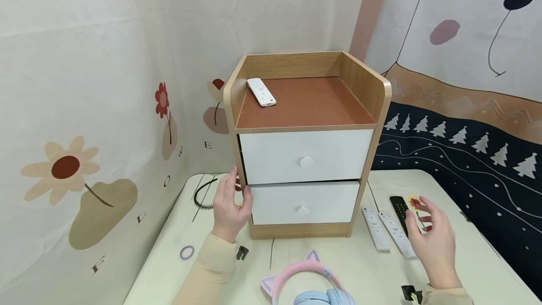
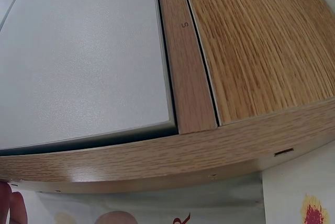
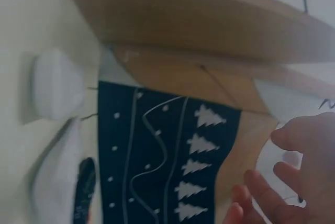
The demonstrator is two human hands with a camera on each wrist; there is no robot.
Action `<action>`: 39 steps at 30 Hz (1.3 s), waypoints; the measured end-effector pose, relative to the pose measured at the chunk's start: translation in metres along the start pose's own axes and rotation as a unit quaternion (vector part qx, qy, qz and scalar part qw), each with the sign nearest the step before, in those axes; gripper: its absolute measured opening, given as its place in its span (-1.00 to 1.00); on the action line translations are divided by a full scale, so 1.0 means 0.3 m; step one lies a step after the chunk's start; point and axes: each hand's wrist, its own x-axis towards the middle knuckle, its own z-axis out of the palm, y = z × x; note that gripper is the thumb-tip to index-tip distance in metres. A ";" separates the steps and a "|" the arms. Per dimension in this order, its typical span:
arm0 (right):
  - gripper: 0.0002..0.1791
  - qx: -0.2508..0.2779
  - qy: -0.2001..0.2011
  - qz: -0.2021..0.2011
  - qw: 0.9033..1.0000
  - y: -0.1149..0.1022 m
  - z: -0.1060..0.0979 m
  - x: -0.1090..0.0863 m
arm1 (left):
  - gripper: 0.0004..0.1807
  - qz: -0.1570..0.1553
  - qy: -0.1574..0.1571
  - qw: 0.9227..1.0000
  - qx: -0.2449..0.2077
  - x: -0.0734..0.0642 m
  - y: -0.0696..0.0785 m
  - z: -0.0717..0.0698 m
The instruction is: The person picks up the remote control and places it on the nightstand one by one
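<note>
A small wooden cabinet point(image 1: 313, 107) with two white drawers stands in the middle of the head view. My left hand point(image 1: 230, 206) rests against its left side, fingers extended behind the front edge and the thumb by the lower drawer point(image 1: 275, 206). A dark gap shows along the left edge of the upper drawer point(image 1: 271, 154); the left wrist view has a white drawer front point(image 2: 84, 62) close up. On the cabinet's top lies a white remote control point(image 1: 261, 92). My right hand point(image 1: 436, 239) holds nothing, its fingers loosely bent beside a black remote control point(image 1: 399, 211).
Two long white bars with small dark marks, a nearer one point(image 1: 398, 236) and another point(image 1: 376, 229), lie right of the cabinet. Pink and blue cat-ear headphones point(image 1: 311, 265) are at the front. A black coiled cord point(image 1: 204, 206) is at the left, before a printed cloth wall point(image 1: 127, 60).
</note>
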 end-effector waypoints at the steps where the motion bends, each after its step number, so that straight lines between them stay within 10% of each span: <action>1: -0.40 -0.015 -0.014 0.016 1.000 0.016 0.000 -0.007 | -0.31 0.001 0.000 1.000 0.000 -0.001 0.000 0.000; 20: -0.21 -0.160 -0.214 0.206 0.941 0.222 0.033 -0.037 | -0.31 -0.001 -0.002 1.000 0.002 -0.003 0.001 -0.001; 39: -0.36 -0.191 -0.210 0.192 0.939 0.268 0.048 -0.031 | -0.31 -0.002 -0.003 1.000 -0.001 -0.001 0.002 -0.005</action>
